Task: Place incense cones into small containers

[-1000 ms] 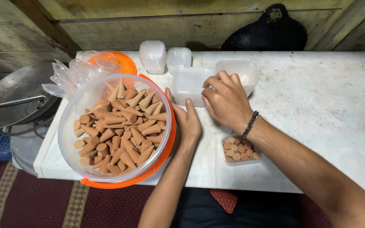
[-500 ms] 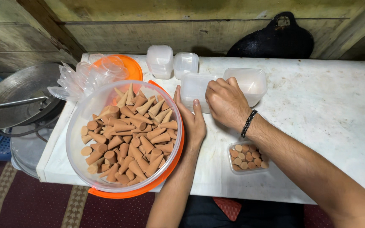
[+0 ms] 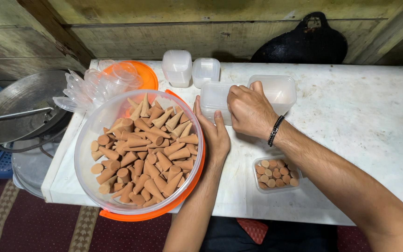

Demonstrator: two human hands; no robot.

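Note:
A big clear bowl (image 3: pixel 94 140) on an orange lid is heaped with brown clay-coloured cones (image 3: pixel 148 149). My left hand (image 3: pixel 213 133) lies flat against the bowl's right rim, fingers straight. My right hand (image 3: pixel 250 112), a black bead bracelet at its wrist, is curled over an empty clear plastic box (image 3: pixel 213 98) just behind the bowl. A second empty box (image 3: pixel 278 91) stands touching it on the right. Nearer me, under my right forearm, a small clear box (image 3: pixel 276 175) is filled with cones standing base up.
The white marble table (image 3: pixel 364 121) holds two stacks of small clear boxes (image 3: pixel 190 67) at the back and a fan of clear lids (image 3: pixel 94 86) on an orange plate. Metal pans (image 3: pixel 19 112) sit off the left edge. A black pan (image 3: pixel 309 44) leans on the wooden wall.
The view has shifted a little. My right hand has settled lower onto the empty box. My left hand stays at the bowl's rim.

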